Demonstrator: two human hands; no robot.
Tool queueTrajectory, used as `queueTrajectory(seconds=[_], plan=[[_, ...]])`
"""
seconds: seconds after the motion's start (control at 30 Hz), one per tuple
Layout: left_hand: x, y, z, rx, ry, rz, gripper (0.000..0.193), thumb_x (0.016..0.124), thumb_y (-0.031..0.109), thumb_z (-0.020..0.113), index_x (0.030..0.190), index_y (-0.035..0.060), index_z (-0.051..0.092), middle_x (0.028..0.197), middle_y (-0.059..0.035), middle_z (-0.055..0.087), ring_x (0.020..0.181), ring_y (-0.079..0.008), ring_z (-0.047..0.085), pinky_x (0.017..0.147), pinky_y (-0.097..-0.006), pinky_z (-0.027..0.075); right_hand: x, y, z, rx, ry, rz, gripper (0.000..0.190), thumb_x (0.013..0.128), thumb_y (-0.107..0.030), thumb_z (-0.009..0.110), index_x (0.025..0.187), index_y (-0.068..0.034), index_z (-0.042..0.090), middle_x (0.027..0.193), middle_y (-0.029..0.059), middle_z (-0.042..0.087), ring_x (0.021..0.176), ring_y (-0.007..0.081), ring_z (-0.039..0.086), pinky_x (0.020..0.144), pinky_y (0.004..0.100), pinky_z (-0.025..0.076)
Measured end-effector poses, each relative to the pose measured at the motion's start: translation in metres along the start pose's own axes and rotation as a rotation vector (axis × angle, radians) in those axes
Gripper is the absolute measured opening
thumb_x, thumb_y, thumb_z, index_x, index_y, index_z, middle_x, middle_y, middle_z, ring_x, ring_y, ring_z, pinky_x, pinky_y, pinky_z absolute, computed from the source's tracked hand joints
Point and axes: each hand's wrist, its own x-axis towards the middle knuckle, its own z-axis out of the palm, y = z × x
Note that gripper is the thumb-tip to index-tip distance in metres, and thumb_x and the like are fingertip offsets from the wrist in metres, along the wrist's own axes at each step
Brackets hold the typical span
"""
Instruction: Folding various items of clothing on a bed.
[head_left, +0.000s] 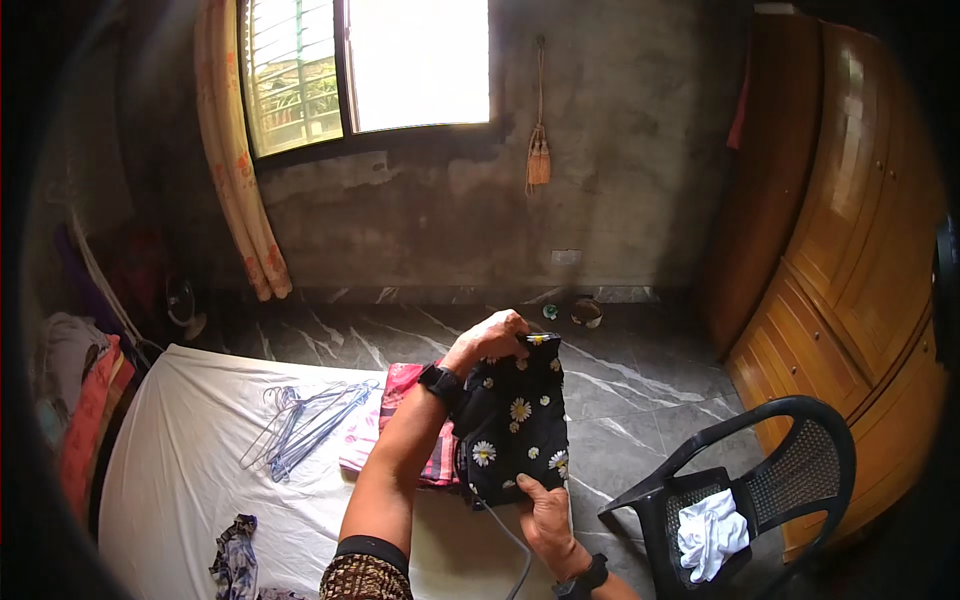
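A folded black cloth with white daisies (517, 420) is held up between my two hands, above the right edge of a bed with a white sheet (172, 450). My left hand (491, 341) grips its upper edge. Its lower edge is in my right hand (546, 517), the thumb lying on the front. Just left of the cloth, partly behind my left forearm, lie folded red and pink patterned cloths (397, 390). Farther left on the sheet is a pile of wire clothes hangers (311, 420). A crumpled dark patterned cloth (236, 555) lies near the bottom edge of the view.
A dark plastic armchair (787, 480) stands at the right with a crumpled white cloth (712, 534) on its seat. Behind it is a wooden wardrobe (832, 322). More clothes (90, 420) are heaped at the far left. A cable (517, 544) hangs below the daisy cloth.
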Motion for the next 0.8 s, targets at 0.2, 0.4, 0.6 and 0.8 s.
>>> queueTrajectory(seconds=[0.2,0.4,0.6,0.8], plan=[[0.019,-0.045,0.024,-0.051,-0.061,-0.098,0.025,0.063,0.017,0.067,0.081,0.0014,0.062,0.067,-0.0125,0.060,0.063,-0.0198,0.060,0.055,-0.0333,0.047,0.035,0.018,-0.013,-0.052,0.074,0.019,0.011,0.076,0.006,0.062,0.083,-0.001,0.059,0.088,0.0100,0.063,0.077,0.0208,0.063,0.068,0.0350,0.053],[0.007,-0.067,0.050,-0.037,0.086,-0.130,0.027,0.063,0.022,0.070,0.084,0.0055,0.063,0.083,-0.0158,0.063,0.081,-0.0308,0.061,0.070,-0.0373,0.048,0.035,0.030,-0.014,-0.025,0.097,0.016,0.015,0.079,0.004,0.058,0.093,-0.001,0.058,0.090,0.0087,0.063,0.079,0.0219,0.063,0.069,0.0381,0.053],[0.001,-0.058,0.052,-0.067,0.200,-0.097,0.027,0.067,0.023,0.070,0.088,0.0065,0.064,0.078,-0.0137,0.064,0.077,-0.0264,0.062,0.068,-0.0352,0.047,0.034,0.038,-0.013,0.006,0.171,-0.034,0.012,0.079,0.005,0.058,0.089,-0.001,0.059,0.091,0.0095,0.062,0.079,0.0221,0.062,0.070,0.0368,0.053],[0.008,-0.049,0.061,0.044,0.307,0.016,0.026,0.068,0.025,0.069,0.089,0.0090,0.063,0.079,-0.0133,0.064,0.080,-0.0293,0.062,0.069,-0.0382,0.047,0.035,0.042,-0.012,-0.013,0.154,-0.122,0.009,0.079,0.006,0.057,0.083,-0.002,0.058,0.087,0.0089,0.062,0.076,0.0204,0.062,0.068,0.0344,0.054]])
